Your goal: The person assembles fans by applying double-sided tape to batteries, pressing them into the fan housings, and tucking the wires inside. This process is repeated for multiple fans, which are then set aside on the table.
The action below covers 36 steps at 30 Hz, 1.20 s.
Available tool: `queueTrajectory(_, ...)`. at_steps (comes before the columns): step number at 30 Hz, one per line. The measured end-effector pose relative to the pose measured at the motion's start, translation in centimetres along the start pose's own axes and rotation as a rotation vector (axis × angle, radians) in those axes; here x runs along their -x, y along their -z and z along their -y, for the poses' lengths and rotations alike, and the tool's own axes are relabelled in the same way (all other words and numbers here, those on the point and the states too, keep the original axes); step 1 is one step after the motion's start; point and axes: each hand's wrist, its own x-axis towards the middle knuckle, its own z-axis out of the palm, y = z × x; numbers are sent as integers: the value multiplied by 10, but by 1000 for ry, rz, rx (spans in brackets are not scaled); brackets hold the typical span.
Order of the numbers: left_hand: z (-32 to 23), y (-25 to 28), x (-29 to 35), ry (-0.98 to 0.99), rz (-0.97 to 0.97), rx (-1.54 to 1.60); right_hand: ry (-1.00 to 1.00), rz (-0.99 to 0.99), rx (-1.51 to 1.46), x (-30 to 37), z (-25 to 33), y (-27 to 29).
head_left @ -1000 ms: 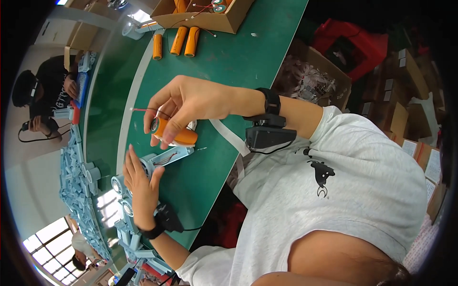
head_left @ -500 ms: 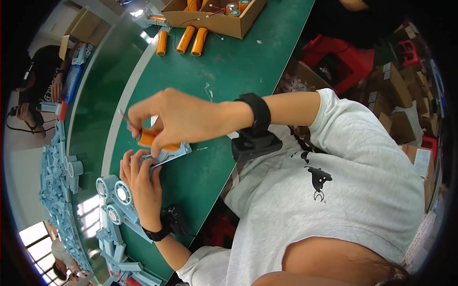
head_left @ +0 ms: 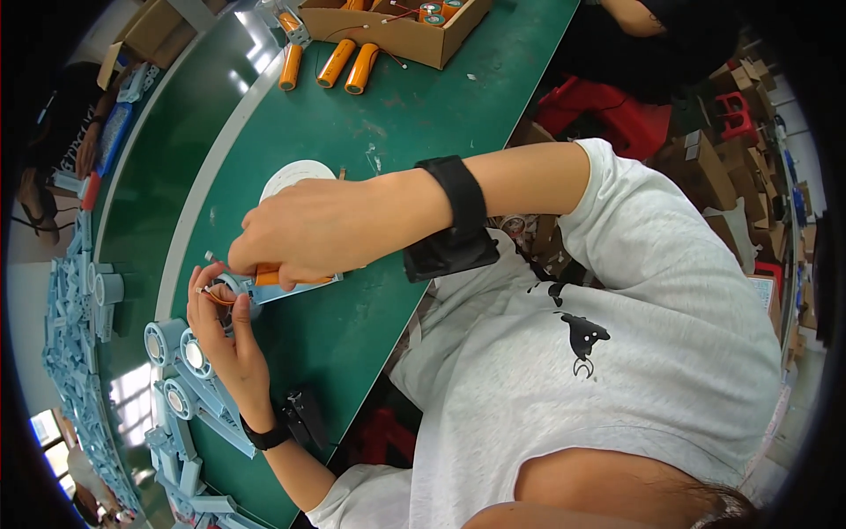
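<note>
My right hand [head_left: 322,227] is closed over an orange cylindrical battery [head_left: 267,279], which lies along a light-blue plastic fan housing [head_left: 304,290]. Its curled fingers and the hand's back hide much of the battery. My left hand [head_left: 233,353] is bent around the round end of the housing, thumb apart from the fingers. Thin wires [head_left: 217,298] show between that thumb and the fingers. A small white connector [head_left: 210,257] sticks out close to both hands. Just behind my right hand, a white round disc [head_left: 298,173] rests on the green table [head_left: 388,132].
Several light-blue fan parts [head_left: 181,398] lie left of my left hand. Loose orange batteries [head_left: 336,63] rest before a cardboard box [head_left: 414,40] of batteries at the far side. A pile of blue parts [head_left: 70,326] lies beyond the strip; another person's hand [head_left: 86,150] is there.
My right hand has come down onto the housing with the battery, which was held tilted above it. The left hand has shifted left, and wires now show between its thumb and fingers.
</note>
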Motion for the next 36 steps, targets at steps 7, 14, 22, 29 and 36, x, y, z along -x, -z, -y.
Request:
queueTrajectory(7, 5, -3, 6, 67, -6, 158, -54, 201, 181, -10, 7, -9)
queueTrajectory(14, 13, -1, 10, 53, 5, 273, -170, 354, 255, -29, 13, -10)
queueTrajectory(22, 1, 7, 13, -144, -130, 51, -62, 284, -201, -19, -22, -29)
queueTrajectory(29, -10, 17, 18, -123, -158, -134, -184, 90, -222, -13, -5, -50)
queueTrajectory(36, -29, 62, -8, -255, -258, -75, -132, -161, -667, -10, 28, -29)
